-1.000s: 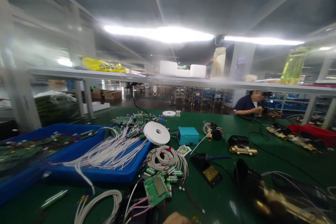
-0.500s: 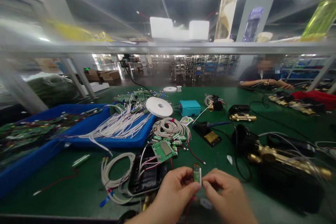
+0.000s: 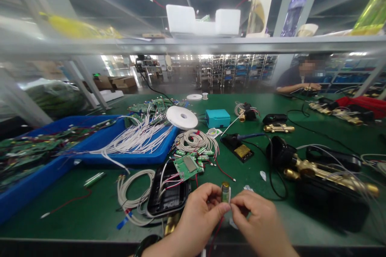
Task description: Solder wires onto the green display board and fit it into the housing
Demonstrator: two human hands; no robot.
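head view. left hand (image 3: 200, 213): one, near side, centre; grip clamped on a green cylinder (image 3: 225, 197), thumb on one side, fingers on the other. cylinder: held upright, amber-topped, above the near part of the green bench (image 3: 105, 209). right hand (image 3: 256, 213): one, just right of the cylinder; thumb and forefinger drawn close together beside a white strip (image 3: 229, 193) at the cylinder's right side; whether the grip is clamped on the strip, cannot tell.

left of the hands: black housing (image 3: 178, 201), one, open side up, white and pink wires inside; circuit board (image 3: 187, 167) with grey display, at the housing's far right corner; brass part (image 3: 170, 225), partly hidden by the left forearm; coil of pale cable (image 3: 125, 192), with blue tag (image 3: 123, 223); loose green cylinder (image 3: 95, 179), lying flat, red lead attached.

far left: blue tray (image 3: 144, 159), white wires (image 3: 132, 144) spilling over its near wall. far centre: white reel (image 3: 176, 118), flat disc; second cable coil (image 3: 196, 140); teal box (image 3: 217, 119); yellow sponge (image 3: 243, 151) in a black stand.

right: brass assembly (image 3: 325, 178), with black parts. far right: co-worker's sleeve (image 3: 285, 81), dark, behind the bench.
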